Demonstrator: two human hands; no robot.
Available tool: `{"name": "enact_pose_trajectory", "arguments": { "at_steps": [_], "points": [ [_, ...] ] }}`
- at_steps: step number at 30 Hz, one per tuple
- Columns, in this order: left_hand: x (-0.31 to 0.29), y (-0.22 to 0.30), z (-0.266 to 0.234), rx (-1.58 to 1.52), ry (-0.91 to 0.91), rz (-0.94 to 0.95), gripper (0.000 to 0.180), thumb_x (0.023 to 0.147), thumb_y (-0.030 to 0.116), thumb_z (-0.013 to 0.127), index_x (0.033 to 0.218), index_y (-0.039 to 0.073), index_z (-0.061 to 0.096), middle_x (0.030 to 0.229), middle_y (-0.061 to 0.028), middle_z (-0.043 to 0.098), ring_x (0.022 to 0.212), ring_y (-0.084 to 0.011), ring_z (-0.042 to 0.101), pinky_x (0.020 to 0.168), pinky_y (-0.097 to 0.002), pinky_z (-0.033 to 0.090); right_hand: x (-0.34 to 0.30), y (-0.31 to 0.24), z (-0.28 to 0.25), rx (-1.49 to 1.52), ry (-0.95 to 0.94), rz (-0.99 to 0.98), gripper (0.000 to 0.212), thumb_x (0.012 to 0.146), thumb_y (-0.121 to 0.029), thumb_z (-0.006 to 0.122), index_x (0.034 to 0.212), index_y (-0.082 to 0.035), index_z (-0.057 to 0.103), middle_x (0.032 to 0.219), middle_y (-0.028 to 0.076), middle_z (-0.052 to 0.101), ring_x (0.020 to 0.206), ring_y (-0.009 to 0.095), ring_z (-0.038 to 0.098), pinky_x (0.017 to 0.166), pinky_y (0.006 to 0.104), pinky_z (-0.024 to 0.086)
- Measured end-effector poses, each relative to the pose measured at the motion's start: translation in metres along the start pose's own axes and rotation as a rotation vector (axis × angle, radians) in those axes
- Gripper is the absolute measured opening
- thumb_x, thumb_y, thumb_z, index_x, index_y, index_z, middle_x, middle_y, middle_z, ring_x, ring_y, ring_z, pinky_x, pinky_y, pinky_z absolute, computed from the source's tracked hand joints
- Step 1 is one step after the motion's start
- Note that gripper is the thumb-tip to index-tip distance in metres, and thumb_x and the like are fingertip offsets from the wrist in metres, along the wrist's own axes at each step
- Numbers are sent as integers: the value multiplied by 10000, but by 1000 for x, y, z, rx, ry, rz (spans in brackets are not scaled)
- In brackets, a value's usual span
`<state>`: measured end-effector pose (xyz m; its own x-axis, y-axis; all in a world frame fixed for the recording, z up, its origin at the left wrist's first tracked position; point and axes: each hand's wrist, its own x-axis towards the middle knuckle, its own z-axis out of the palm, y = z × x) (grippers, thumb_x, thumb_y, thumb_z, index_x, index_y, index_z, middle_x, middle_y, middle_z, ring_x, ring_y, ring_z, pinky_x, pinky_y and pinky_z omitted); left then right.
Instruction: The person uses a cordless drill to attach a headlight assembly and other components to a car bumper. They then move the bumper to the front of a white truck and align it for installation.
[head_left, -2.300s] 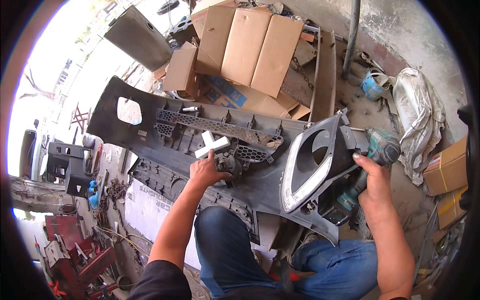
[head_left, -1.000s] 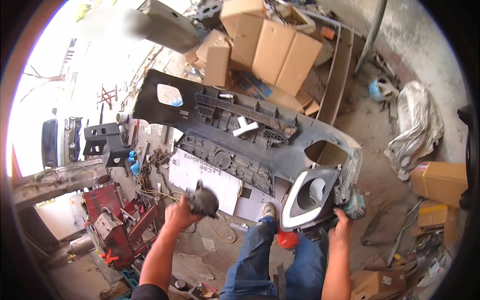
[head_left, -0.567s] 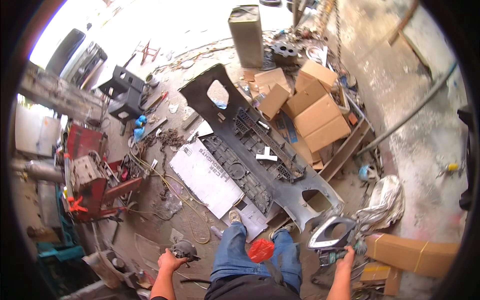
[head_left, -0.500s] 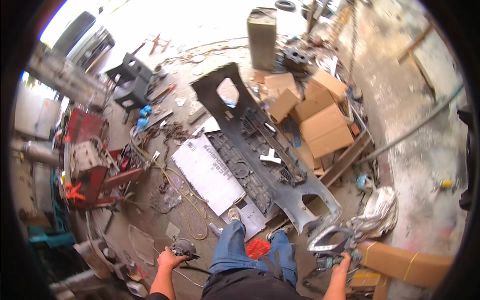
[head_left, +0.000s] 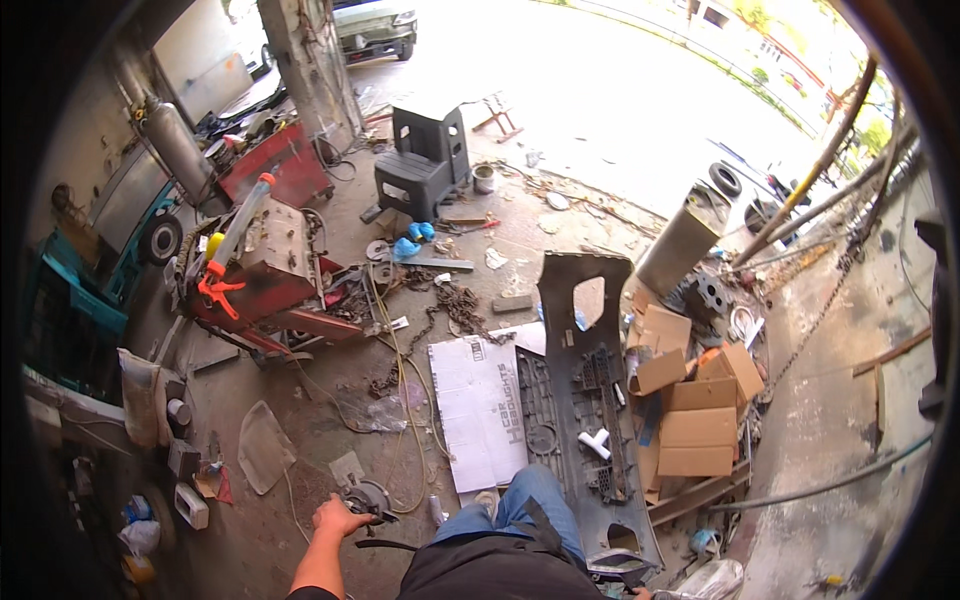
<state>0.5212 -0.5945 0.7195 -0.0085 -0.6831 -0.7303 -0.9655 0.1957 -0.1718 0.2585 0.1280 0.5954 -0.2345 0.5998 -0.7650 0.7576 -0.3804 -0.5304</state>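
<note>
My left hand (head_left: 338, 518) is closed on a round, dark grey tool (head_left: 370, 500), held low beside my left leg; its exact kind is hard to make out. A black cord (head_left: 385, 545) runs close by it. Only a sliver of my right hand (head_left: 642, 593) shows at the lower edge, and its fingers are mostly cut off. Just above that hand is the near end of a long dark car bumper (head_left: 590, 400), lying on the floor. A white T-shaped piece (head_left: 595, 444) rests on the bumper. To its left lies a flat white cardboard sheet (head_left: 475, 420), beside my feet.
A red tool cart (head_left: 270, 270) stands at left, with yellow hose (head_left: 403, 400) trailing from it. A black plastic step stool (head_left: 420, 165) is ahead. Cardboard boxes (head_left: 700, 420) pile up right of the bumper, near a metal canister (head_left: 685, 240). A rusty chain (head_left: 455, 305) lies mid-floor.
My view has swung to the right and up, showing more of the yard. My right hand, earlier around a teal power tool, has dropped almost out of view. The left hand keeps its hold.
</note>
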Motion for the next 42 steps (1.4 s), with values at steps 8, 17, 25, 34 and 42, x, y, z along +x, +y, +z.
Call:
{"name": "enact_pose_trajectory", "arguments": {
  "at_steps": [8,17,25,34,42],
  "points": [
    [56,27,-51,-93,-24,-92,1183,626,720,941,1470,-19,565,1403,-247,712,1319,-390,688,1108,-476,548,1,-49,212,-141,-67,87,221,712,-228,706,828,-134,543,812,82,630,587,280,544,494,408,434],
    [118,102,-175,-17,-116,-224,1234,580,796,928,1422,-45,605,1397,-274,707,1327,-404,683,1113,-501,544,-101,-146,547,-81,-129,-104,281,695,-65,673,959,-10,593,989,120,652,851,339,658,771,500,572],
    [232,229,-299,-103,-138,-223,1203,620,775,916,1458,-11,560,1416,-265,692,1352,-417,658,1110,-499,546,-176,-242,786,28,-265,-148,287,704,-128,721,945,-85,569,950,90,600,760,332,586,670,486,505],
    [355,431,-482,-194,-16,-90,1169,603,758,935,1424,3,584,1376,-254,717,1307,-424,682,1086,-500,559,-148,-279,913,96,-76,-217,268,708,-198,711,921,-152,554,877,65,604,674,319,571,548,465,478],
    [443,616,-711,-56,83,-25,1168,667,735,919,1486,-2,530,1366,-267,724,1286,-411,702,1070,-487,564,-168,-357,1009,83,-32,-72,238,700,-168,690,876,-101,545,894,103,634,691,331,589,597,474,500]
  ]
}}
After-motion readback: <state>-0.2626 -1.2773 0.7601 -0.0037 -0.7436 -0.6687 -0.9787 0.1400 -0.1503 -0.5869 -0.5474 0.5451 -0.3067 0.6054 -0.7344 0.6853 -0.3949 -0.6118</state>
